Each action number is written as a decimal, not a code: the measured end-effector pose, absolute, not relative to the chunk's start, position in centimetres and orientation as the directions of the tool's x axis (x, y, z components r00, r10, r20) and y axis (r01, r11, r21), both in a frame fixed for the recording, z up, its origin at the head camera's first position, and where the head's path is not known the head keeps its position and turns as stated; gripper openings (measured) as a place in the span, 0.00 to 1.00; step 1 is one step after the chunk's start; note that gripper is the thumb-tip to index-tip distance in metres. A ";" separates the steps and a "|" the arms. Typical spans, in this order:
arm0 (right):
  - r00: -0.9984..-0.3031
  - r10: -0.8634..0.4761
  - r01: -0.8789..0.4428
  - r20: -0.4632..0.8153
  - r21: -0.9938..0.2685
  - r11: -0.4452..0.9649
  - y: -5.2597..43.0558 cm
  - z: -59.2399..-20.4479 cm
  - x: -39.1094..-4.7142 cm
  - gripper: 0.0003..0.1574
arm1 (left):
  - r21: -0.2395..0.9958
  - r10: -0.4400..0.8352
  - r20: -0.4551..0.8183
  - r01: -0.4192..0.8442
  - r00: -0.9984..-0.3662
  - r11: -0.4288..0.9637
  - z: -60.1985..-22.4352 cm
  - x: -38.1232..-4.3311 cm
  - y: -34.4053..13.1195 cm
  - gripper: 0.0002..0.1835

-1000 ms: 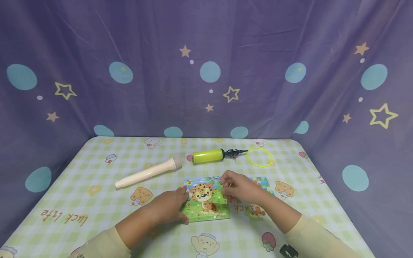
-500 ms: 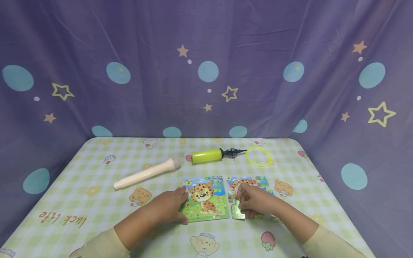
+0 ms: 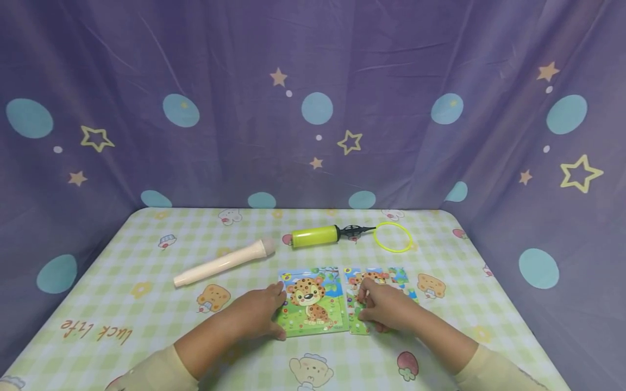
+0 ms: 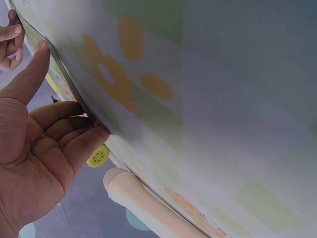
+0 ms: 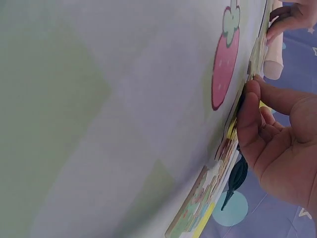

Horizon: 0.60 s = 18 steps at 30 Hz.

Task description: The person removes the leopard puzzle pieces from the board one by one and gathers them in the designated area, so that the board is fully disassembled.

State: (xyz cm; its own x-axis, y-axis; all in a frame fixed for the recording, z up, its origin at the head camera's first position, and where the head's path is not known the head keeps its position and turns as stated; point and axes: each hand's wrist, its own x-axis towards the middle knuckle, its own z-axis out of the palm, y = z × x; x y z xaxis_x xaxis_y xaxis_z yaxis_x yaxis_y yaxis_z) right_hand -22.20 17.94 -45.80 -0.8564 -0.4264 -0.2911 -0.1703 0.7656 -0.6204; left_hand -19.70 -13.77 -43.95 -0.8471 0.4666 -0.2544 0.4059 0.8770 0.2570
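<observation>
A square leopard picture board point(image 3: 313, 315) lies flat at the table's middle. My left hand point(image 3: 259, 312) rests along its left edge, with thumb and fingertips set apart against the edge in the left wrist view. Right beside the board, jigsaw pieces point(image 3: 398, 275) of the same leopard picture lie together, with the lower right part hidden behind my right hand point(image 3: 391, 307). The thumb and forefinger of that hand pinch a green puzzle piece point(image 3: 358, 327) at the puzzle's lower left, down at table level; the fingertips cover part of it.
A cream toy microphone point(image 3: 222, 264) lies to the left. Behind the board are a yellow balloon pump point(image 3: 315, 236) with a black nozzle end and a yellow ring point(image 3: 412, 239). A purple curtain point(image 3: 313, 163) hangs behind the checked tablecloth point(image 3: 137, 260).
My right hand has moved from over the picture board's right edge to the jigsaw on the right, bringing a piece to its lower left. My left hand has stayed at the board's edge.
</observation>
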 end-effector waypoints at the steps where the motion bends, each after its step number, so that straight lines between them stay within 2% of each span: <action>1: -0.857 -0.425 -0.170 -0.292 -0.618 0.768 17.9 -45.7 -22.2 0.18 | 0.256 0.467 -0.254 0.407 -0.847 0.877 -44.0 -19.7 -13.7 0.51; 11: -0.903 -0.405 -0.234 -0.143 -0.627 0.743 18.4 -42.1 -23.7 0.16 | 0.255 0.446 -0.236 0.388 -0.863 0.886 -43.5 -19.8 -13.4 0.52; 18: -0.931 -0.365 -0.271 -0.023 -0.627 0.730 18.6 -39.8 -23.6 0.21 | 0.348 0.425 -0.194 0.343 -0.884 0.873 -43.8 -20.0 -14.2 0.43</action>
State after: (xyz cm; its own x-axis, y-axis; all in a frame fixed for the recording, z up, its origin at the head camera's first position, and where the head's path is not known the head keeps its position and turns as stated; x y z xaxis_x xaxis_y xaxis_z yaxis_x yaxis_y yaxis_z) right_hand -23.60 18.56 -39.79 -0.9308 -0.3648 -0.0232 -0.2706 0.7303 -0.6272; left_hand -20.00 -14.24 -43.82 -0.8843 0.4247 -0.1940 0.3427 0.8726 0.3482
